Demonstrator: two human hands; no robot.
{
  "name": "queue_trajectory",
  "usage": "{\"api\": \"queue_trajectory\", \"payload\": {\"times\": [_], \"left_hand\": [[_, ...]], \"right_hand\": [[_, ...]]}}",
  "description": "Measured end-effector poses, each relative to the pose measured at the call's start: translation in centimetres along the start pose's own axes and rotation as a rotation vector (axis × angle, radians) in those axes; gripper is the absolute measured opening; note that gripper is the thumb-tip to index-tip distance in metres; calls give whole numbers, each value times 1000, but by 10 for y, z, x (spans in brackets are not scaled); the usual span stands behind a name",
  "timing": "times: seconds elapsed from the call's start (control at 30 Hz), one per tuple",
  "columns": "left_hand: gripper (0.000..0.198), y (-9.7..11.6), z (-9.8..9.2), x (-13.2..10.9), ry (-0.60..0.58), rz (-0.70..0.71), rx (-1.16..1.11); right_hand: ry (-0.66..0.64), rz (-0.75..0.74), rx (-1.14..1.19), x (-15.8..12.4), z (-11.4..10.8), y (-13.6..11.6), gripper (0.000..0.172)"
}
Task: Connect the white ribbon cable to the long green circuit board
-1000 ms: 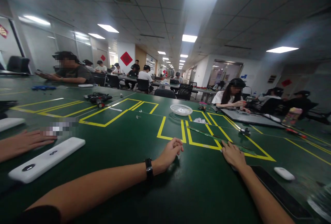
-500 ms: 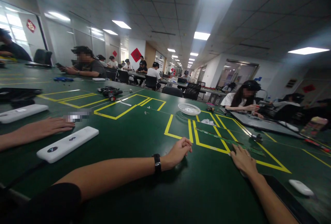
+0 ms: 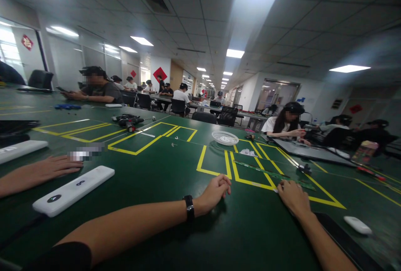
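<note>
My left hand point(image 3: 215, 192) rests on its side on the green table, a black watch point(image 3: 189, 207) around the wrist. Its fingers are loosely curled together, and no object shows in them. Palm down, my right hand point(image 3: 295, 198) lies on the table with its fingers spread and slightly bent, holding nothing visible. Just beyond its fingertips is a thin green strip point(image 3: 261, 168), lying inside yellow tape outlines point(image 3: 253, 184). A white plastic basket point(image 3: 224, 138) stands farther back, with a crumpled white piece point(image 3: 248, 152) near it.
At left, another person's hand point(image 3: 59, 167) lies behind a white power bank point(image 3: 75, 189) with a cable. A black device point(image 3: 128, 121) sits farther back. To the right are a dark flat slab point(image 3: 341, 237), a small white case point(image 3: 357, 225) and a laptop point(image 3: 313, 150). Co-workers sit around.
The camera view has tilted up slightly and shifted right, so everything appears lower and a little farther left. Both my hands stay in nearly the same places on the table.
</note>
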State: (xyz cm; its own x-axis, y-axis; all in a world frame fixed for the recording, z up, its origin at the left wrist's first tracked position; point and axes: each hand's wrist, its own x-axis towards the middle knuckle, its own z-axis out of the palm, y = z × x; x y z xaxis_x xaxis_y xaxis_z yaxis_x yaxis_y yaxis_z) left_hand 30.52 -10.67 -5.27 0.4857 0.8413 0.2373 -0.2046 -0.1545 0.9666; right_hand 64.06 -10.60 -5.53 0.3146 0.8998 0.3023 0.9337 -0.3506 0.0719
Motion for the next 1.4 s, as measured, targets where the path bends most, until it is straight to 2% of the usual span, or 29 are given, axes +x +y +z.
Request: {"api": "queue_trajectory", "payload": {"times": [0.23,0.47,0.53,0.63,0.7,0.83,0.97,1.1,1.27,1.4], "left_hand": [[11,-3,0,0,1,19,40],[9,-2,1,-1,-23,13,16],[10,-3,1,0,-28,5,19],[11,-5,1,1,-35,2,26],[12,-6,1,2,-42,6,31],[13,-8,1,1,-69,-5,38],[13,-9,2,1,-111,-15,59],[13,-9,4,2,-99,-20,90],[12,-5,6,-1,-115,-23,127],[13,-3,7,-5,-202,12,172]], "right_hand": [[-42,7,-44,-4,0,1,36],[-65,83,-90,-8,-7,7,33],[-36,79,-133,-8,-8,5,35],[9,-23,-116,-4,-5,-2,43],[-24,-81,-53,-1,0,-7,48],[-148,-46,34,3,10,-11,57],[-170,-52,48,1,10,-11,59],[-134,-23,60,-1,3,-10,56],[-45,161,-77,-9,-10,-9,40],[36,77,-91,-8,-11,-19,42]]}}
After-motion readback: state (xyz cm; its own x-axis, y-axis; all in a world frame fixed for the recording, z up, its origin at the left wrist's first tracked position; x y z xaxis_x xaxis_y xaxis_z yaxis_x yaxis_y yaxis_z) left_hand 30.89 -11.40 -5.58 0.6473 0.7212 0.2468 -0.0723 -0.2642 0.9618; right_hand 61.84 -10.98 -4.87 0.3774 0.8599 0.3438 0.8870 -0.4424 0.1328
